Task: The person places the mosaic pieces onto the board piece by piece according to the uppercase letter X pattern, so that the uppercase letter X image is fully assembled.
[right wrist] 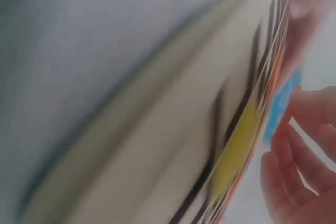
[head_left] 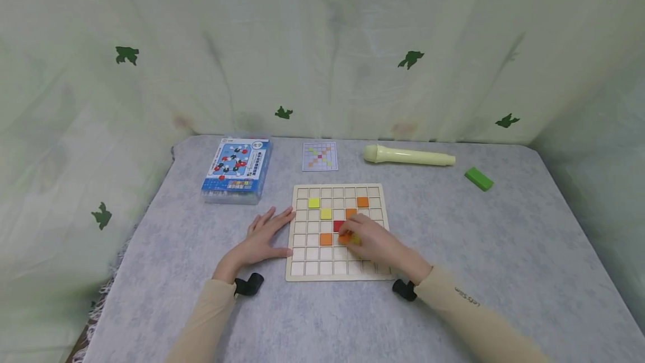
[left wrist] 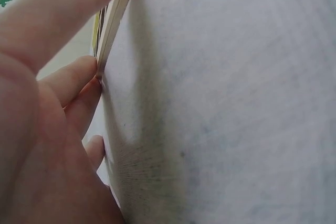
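A square wooden grid board [head_left: 290, 268] lies on the table, with flat coloured tiles in some cells. Two yellow tiles, one yellow tile [head_left: 314, 203] near the upper left, run diagonally toward a red tile [head_left: 338, 226]. Orange tiles, such as the orange tile [head_left: 326, 239], lie on the other diagonal. My right hand [head_left: 375, 242] is over the board and pinches an orange tile [head_left: 344, 238] between thumb and fingertips. Beneath that hand a yellow tile [right wrist: 233, 153] shows, partly covered. My left hand [head_left: 262, 238] rests with fingers spread, touching the board's left edge.
Behind the board lies a small pattern card [head_left: 319, 157] with a coloured X. A boxed molecule model set [head_left: 234, 170] stands at the back left. A pale yellow microphone-shaped object [head_left: 408, 156] and a green block [head_left: 478, 178] lie at the back right.
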The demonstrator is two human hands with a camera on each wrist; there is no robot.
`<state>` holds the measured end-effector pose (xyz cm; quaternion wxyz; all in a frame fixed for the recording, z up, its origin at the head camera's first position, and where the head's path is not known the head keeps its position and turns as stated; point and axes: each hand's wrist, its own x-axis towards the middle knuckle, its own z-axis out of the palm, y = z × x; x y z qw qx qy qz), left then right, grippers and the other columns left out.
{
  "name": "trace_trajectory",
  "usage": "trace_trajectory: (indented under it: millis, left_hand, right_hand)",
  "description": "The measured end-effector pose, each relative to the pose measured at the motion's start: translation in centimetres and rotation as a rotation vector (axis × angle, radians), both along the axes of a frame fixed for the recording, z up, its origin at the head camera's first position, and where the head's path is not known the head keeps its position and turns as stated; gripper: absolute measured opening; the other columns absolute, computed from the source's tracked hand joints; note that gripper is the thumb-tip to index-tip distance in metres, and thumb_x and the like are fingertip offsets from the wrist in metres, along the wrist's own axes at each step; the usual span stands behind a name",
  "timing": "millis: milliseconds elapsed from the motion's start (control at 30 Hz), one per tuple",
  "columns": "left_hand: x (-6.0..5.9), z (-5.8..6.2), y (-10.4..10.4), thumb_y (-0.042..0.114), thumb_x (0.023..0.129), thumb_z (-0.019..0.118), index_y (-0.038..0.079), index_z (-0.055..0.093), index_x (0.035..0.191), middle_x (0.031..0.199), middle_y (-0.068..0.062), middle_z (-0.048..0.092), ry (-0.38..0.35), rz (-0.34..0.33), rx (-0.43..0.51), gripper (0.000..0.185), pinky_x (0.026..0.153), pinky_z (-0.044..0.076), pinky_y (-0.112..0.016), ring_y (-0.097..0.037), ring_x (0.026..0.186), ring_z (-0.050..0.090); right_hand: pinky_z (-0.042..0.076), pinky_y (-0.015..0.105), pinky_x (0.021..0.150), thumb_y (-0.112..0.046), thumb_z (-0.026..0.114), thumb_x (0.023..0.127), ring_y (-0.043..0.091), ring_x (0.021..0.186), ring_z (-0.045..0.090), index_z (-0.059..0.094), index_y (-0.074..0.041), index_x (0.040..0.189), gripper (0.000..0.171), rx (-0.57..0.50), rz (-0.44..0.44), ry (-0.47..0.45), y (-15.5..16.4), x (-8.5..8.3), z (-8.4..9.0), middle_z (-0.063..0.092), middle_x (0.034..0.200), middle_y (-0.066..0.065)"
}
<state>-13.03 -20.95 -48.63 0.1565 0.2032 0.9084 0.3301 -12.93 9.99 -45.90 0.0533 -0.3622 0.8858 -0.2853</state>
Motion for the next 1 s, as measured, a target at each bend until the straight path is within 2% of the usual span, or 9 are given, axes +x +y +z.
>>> trace_trajectory:
  millis: [200,400,567,700,800,1000]
  left_hand:
    - [0.1,0.1,0.1,0.038,0.082,0.075,0.016,0.029,0.152,0.159,-0.001,0.017,-0.008,0.004,-0.003,0.087,0.11,-0.009,-0.055,-0.033,0.144,-0.003]
    - [0.2,0.2,0.0,0.038,0.082,0.074,0.014,0.029,0.152,0.159,-0.003,0.017,-0.007,0.0,-0.002,0.086,0.109,-0.009,-0.055,-0.034,0.144,-0.003]
    - [0.3,0.4,-0.1,0.037,0.083,0.074,0.012,0.03,0.151,0.158,-0.005,0.018,-0.004,-0.006,0.011,0.085,0.109,-0.008,-0.057,-0.036,0.143,-0.002]
    - [0.3,0.2,0.0,0.038,0.083,0.074,0.012,0.03,0.151,0.158,-0.006,0.019,-0.003,-0.006,0.014,0.085,0.109,-0.008,-0.057,-0.037,0.143,-0.002]
    - [0.2,0.1,0.0,0.039,0.082,0.074,0.013,0.03,0.151,0.158,-0.005,0.018,-0.005,-0.002,0.01,0.086,0.109,-0.009,-0.057,-0.036,0.143,-0.003]
    - [0.2,0.2,0.1,0.04,0.082,0.074,0.014,0.029,0.152,0.158,-0.004,0.018,-0.007,0.007,-0.034,0.088,0.11,-0.009,-0.056,-0.034,0.144,-0.003]
  right_hand:
    - [0.046,0.02,0.08,-0.005,0.067,0.086,0.012,0.091,0.053,0.068,-0.011,0.103,0.018,0.05,0.146,0.081,-4.2,1.2,-0.1,0.058,0.099,-0.002]
    - [0.044,0.017,0.08,-0.005,0.066,0.087,0.01,0.088,0.051,0.068,-0.013,0.102,0.016,0.113,0.159,0.104,-6.4,1.6,-0.2,0.057,0.095,-0.005]
    - [0.044,0.019,0.084,-0.009,0.065,0.09,0.011,0.092,0.052,0.068,-0.014,0.105,0.016,0.137,0.152,0.102,-7.0,1.8,-0.4,0.059,0.1,-0.005]
    - [0.045,0.02,0.087,-0.008,0.063,0.09,0.01,0.099,0.053,0.067,-0.012,0.111,0.022,0.12,0.124,0.039,-6.5,1.8,-0.2,0.059,0.107,-0.004]
    - [0.045,0.025,0.092,-0.006,0.062,0.09,0.012,0.107,0.055,0.065,-0.01,0.114,0.025,0.071,0.068,-0.003,-5.2,1.5,0.2,0.06,0.114,-0.001]
    - [0.047,0.037,0.092,-0.001,0.065,0.088,0.022,0.112,0.054,0.065,-0.006,0.113,0.025,-0.068,-0.103,-0.008,0.1,0.9,1.2,0.06,0.118,0.005]
